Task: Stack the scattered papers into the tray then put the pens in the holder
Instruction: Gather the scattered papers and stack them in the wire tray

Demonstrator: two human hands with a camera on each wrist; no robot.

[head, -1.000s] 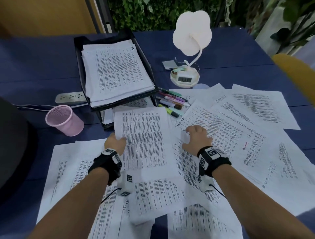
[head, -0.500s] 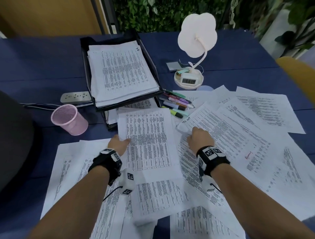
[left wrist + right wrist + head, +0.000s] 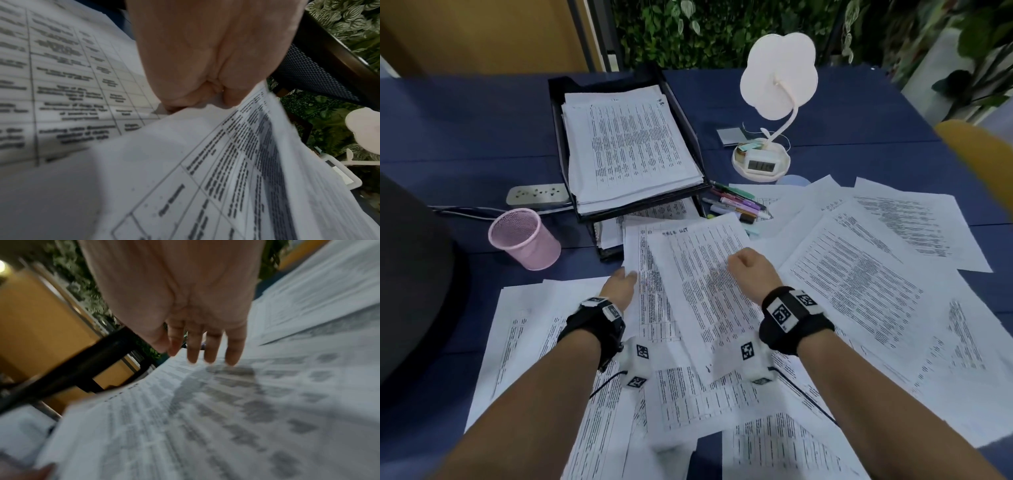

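At centre of the head view, gathered sheets lie toward 6 o'clock from the tray; left hand pinches their edge. Left wrist view confirms this. Right wrist view: right hand, fingers straight, resting on top. Paper looks light, floppy, slippery; probably best gripped along opposite edges.

Bare forearms, no sleeves. Strapped round each wrist, a broad black band carrying white blocks printed with black square tags; on the left, the matching band. Beneath each wrist, a white padded unit with more square tags, and a thin black cable trailing back along the forearm.
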